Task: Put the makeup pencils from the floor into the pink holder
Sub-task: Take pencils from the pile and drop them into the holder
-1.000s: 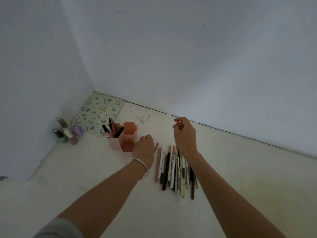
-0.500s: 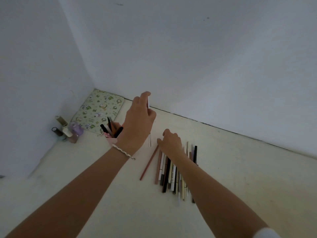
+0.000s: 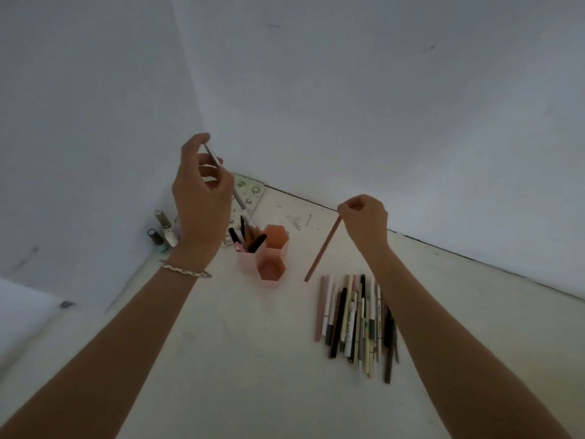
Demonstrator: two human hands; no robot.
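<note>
Pencils on floor (image 3: 356,321): in a row beneath my right forearm
My right hand (image 3: 364,218): pinching a pink pencil (image 3: 323,248), tip hanging down
Pink holder (image 3: 267,259): left of that pencil
My left hand (image 3: 201,198): gripping a pale pencil (image 3: 226,182) slanted into the holder

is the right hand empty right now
No, the right hand is pinching a long pink pencil by its top end, so it hangs slanted above the floor.

No text is legible. One pale, slim makeup pencil (image 3: 349,323) in the floor row below the right hand (image 3: 364,218) bears dark lettering, too blurred to read.
</note>
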